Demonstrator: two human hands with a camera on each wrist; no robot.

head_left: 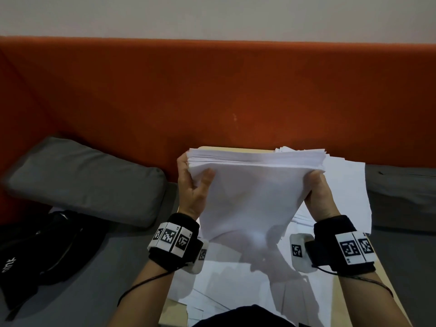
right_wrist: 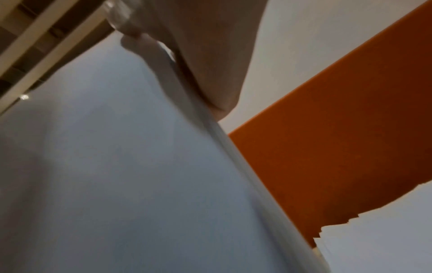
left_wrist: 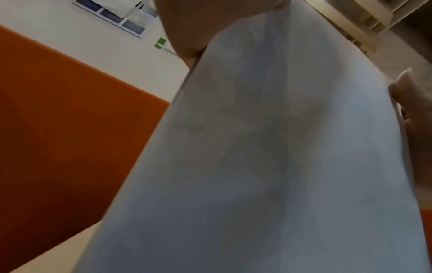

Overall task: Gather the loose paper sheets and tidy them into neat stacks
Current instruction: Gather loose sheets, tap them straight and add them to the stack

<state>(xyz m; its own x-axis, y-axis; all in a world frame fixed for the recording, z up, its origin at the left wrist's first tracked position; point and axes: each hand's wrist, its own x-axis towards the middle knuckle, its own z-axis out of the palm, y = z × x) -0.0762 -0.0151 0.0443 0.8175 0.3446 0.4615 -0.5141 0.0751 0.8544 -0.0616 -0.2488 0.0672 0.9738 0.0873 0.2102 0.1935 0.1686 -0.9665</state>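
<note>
A thick bundle of white paper sheets (head_left: 252, 190) stands on its lower edge above the table, held upright between both hands. My left hand (head_left: 193, 185) grips its left side, thumb on the near face and fingers behind. My right hand (head_left: 318, 192) grips the right side the same way. The same bundle (left_wrist: 268, 147) fills the left wrist view, and the bundle (right_wrist: 117, 166) fills the right wrist view, its edge running diagonally. Loose white sheets (head_left: 236, 279) lie scattered on the light wooden table (head_left: 387, 298) under and around the bundle. More sheets (head_left: 346, 190) spread at the right.
An orange padded backrest (head_left: 212, 90) runs behind the table. A grey cushion (head_left: 82, 180) lies to the left on the grey seat, with a black bag (head_left: 42, 251) in front of it. Another grey cushion (head_left: 401, 197) sits at the right.
</note>
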